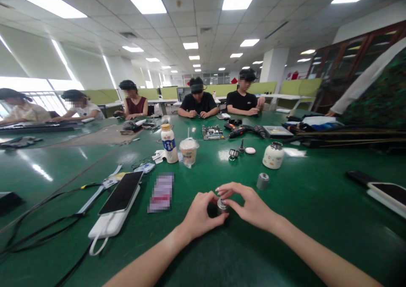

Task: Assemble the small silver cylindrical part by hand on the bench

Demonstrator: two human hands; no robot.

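Note:
Near the front middle of the green table stands a small silver metal cylinder (222, 208) with a lighter top. My left hand (201, 213) is curled round its side, thumb and fingers closed on it. From above, the thumb and fingers of my right hand (245, 200) pinch at its top, partly covering it. A similar metal cylinder (262, 181) stands upright just beyond my right hand, apart from it. Behind that is a cream bottle body (273, 155) with small drawings and an open metal neck. Left of the bottle lie a pink disc (250, 150) and a metal ring-like part (233, 153).
A phone (122, 192) on a white power bank, with cables, lies to my left beside a purple packet (161, 192). A milk bottle (169, 145), a lidded cup (188, 152), a circuit board (213, 132) and a drill (237, 131) stand or lie farther back. Several people sit around the table.

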